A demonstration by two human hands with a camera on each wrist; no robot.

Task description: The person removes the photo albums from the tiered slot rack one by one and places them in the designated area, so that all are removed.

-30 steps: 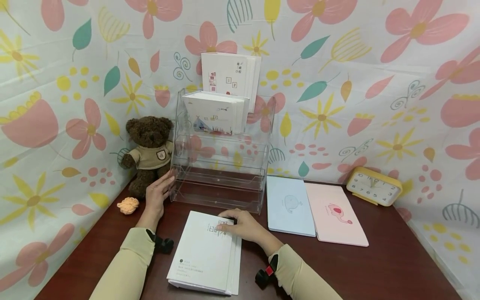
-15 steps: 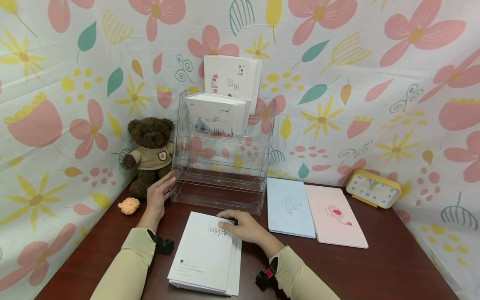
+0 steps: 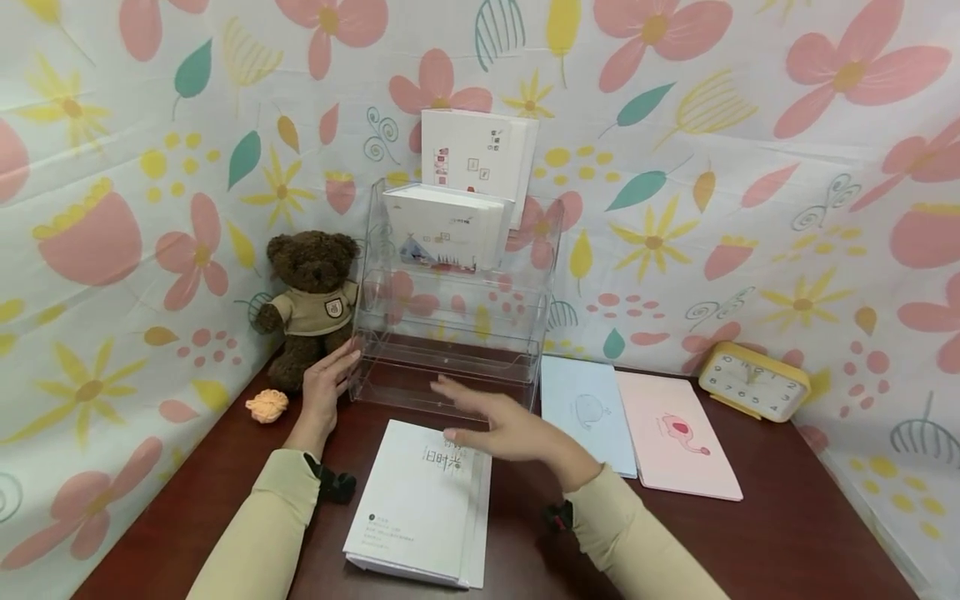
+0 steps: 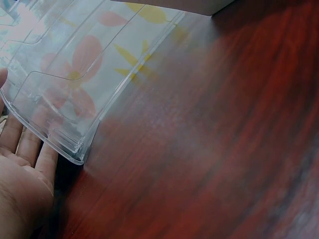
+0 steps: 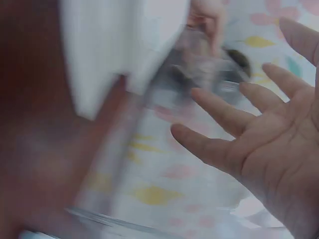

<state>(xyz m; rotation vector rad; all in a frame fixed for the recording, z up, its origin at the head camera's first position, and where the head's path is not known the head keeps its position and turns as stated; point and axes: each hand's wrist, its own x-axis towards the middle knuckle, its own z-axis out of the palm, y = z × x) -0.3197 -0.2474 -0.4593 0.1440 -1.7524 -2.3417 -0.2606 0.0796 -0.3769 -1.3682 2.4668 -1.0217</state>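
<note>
My left hand (image 3: 324, 392) rests with straight fingers against the lower left side of a clear, tiered acrylic rack (image 3: 453, 362). In the left wrist view those fingers (image 4: 46, 164) lie along the rack's side. Spread out above the table, my right hand (image 3: 513, 425) holds nothing and hovers over the top right of a white book (image 3: 405, 508). The right wrist view shows its palm and separated fingers (image 5: 219, 112). Beneath that book another white edge sticks out on the right. Two white books, a front one (image 3: 442, 229) and a taller back one (image 3: 476, 150), stand in the rack's upper tiers.
A brown teddy bear (image 3: 311, 292) sits left of the rack, near an orange yarn-like ball (image 3: 267, 406). Right of the rack lie a light blue booklet (image 3: 588, 417) and a pink booklet (image 3: 678, 433). A yellow clock (image 3: 753, 381) stands at the back right, before a flowered cloth.
My right hand has come off the white book, rising and shifting right while its fingers straightened. The left hand stays against the rack. The head view has shifted slightly.
</note>
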